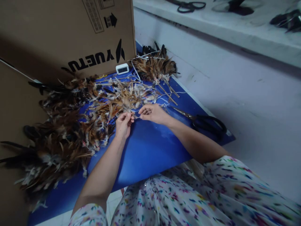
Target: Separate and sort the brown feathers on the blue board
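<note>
Blue table (150, 153): strand (137, 117) between 2 pinched hands (123, 125)

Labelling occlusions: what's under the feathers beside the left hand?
Blue tabletop shows through gaps between the feathers. Anything else beneath the dense clumps is covered; can't tell. The left hand also hides a small patch at the near edge of the pile.

Dim, cool light puts a faint sheen on the blue desk (152, 147). The cardboard box (70, 34) lies partly shadowed; feathers (54, 157) at left blur softly.
</note>
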Motion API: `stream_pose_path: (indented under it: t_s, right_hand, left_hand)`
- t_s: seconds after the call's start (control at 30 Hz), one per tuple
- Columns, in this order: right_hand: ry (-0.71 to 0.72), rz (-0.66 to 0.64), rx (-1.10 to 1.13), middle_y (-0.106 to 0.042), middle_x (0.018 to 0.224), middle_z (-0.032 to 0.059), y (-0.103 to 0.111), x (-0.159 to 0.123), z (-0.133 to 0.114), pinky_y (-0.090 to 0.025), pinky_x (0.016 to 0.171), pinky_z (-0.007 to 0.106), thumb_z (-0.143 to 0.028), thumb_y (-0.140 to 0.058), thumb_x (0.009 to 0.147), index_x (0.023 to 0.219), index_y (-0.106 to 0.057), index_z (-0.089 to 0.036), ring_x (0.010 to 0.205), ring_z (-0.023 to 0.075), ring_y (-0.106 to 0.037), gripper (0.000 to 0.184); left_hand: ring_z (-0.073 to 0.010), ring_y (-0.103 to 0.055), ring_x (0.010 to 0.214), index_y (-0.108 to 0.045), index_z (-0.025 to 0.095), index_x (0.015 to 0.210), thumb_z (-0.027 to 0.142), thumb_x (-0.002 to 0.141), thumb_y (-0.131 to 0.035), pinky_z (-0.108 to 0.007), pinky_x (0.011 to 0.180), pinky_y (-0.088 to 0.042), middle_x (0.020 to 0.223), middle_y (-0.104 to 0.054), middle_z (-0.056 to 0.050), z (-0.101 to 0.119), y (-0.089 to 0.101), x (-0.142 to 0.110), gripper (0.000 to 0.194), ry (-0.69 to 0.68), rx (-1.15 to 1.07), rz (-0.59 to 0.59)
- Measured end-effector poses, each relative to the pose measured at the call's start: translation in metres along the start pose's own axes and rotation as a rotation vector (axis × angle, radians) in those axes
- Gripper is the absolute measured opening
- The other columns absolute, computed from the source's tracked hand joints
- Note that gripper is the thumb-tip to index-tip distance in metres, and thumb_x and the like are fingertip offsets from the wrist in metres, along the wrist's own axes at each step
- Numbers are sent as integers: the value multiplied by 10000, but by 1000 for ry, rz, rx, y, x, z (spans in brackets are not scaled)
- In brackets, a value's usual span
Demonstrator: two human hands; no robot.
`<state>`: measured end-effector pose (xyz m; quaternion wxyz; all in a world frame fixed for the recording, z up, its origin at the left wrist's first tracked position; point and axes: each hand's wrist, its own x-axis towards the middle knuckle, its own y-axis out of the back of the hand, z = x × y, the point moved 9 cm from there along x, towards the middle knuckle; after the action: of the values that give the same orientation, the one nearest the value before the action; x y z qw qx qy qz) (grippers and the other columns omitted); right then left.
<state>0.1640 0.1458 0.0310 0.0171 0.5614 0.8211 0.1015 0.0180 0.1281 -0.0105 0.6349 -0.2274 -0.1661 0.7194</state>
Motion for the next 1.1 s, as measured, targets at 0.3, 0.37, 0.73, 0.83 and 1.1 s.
stream_pose_path:
  t_s: [0.3,0.37,0.73,0.83,1.1]
  right_hand:
    - [206,-204,-517,-661,771,30,-21,-11,-23,-404,667,252,-134,-599,787,821,-714,-145,685,111,-578,121]
    - [185,-100,-488,-648,742,26,-9,-7,-22,-400,659,253,-145,-599,784,776,-699,-140,673,110,-567,100]
    - [-42,182,230,-619,594,6,12,-1,-9,-432,494,240,-380,-761,623,677,-609,-152,560,118,-566,280]
    - [-53,171,242,-627,591,6,8,-3,-11,-440,494,237,-369,-760,618,663,-611,-154,563,119,-575,266]
    - [-29,191,153,-557,554,-22,6,-3,-10,-375,470,227,-282,-685,627,585,-589,-144,487,75,-456,173]
  left_hand:
    - [-62,-593,542,-649,146,659,348,524,-881,-152,489,-464,649,-651,11,2,-5,-2,336,-24,43,-55]
    - [-72,-595,542,-648,150,655,357,522,-880,-155,477,-460,618,-638,15,3,-6,-3,338,-48,54,-59]
    - [-74,-524,464,-679,145,660,406,679,-777,-188,459,-438,518,-588,15,8,-14,-8,279,-217,356,-151]
    - [-75,-516,459,-666,149,644,394,699,-761,-193,466,-436,509,-580,19,11,-15,-10,269,-248,408,-144]
    - [-75,-502,440,-649,158,644,367,699,-757,-196,458,-422,505,-566,31,12,-17,-11,241,-281,469,-157]
